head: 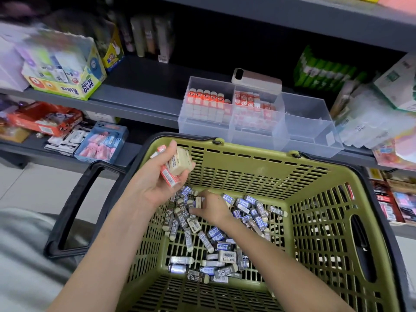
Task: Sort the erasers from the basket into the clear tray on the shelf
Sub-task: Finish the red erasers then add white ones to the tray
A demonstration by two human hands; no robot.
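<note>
Though crowded, grey shelf [144, 93] above tiles [27, 190].

Basket [258, 172] sits in front of the shelf [144, 86], loose erasers [225, 244] heaped on its floor. Just behind its far rim, on the shelf: the clear tray [310, 131], more erasers [207, 104] in its left and middle compartments. Phone [256, 81] behind the tray, glue box [74, 84] well left.

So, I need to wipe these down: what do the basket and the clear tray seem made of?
Basket: looks like moulded plastic, olive green and matte, with slotted walls. Clear tray: seemingly rigid transparent plastic, slightly glossy; the erasers inside show through its walls.
</note>
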